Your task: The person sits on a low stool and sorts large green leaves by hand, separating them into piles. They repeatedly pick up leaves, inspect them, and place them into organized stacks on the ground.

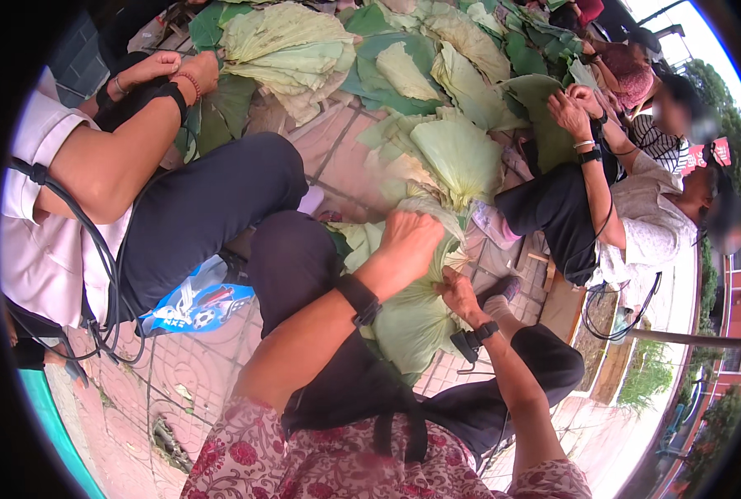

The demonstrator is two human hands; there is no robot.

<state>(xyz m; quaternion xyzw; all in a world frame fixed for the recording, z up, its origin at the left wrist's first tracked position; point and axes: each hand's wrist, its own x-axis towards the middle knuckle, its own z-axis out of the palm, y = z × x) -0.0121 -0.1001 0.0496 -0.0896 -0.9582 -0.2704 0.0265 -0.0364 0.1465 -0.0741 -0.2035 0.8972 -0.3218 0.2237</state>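
A large pale green lotus leaf [410,333] hangs between my knees, gathered into folds. My left hand [412,239] is closed in a fist at its upper part, with a thin flap of leaf showing just beyond the knuckles. Lower and to the right, my right hand [460,293] pinches the leaf's bunched edge between thumb and fingers. Dark bands circle both of my wrists. Just past my hands lies another lotus leaf [457,158], spread like a fan with its veins meeting at the near end.
A pile of green and yellowed lotus leaves [395,71] covers the paving ahead. A seated person [96,166] on the left and another [644,200] on the right handle leaves close by. A blue printed bag [200,299] lies by my left knee. Black cables [615,320] hang at right.
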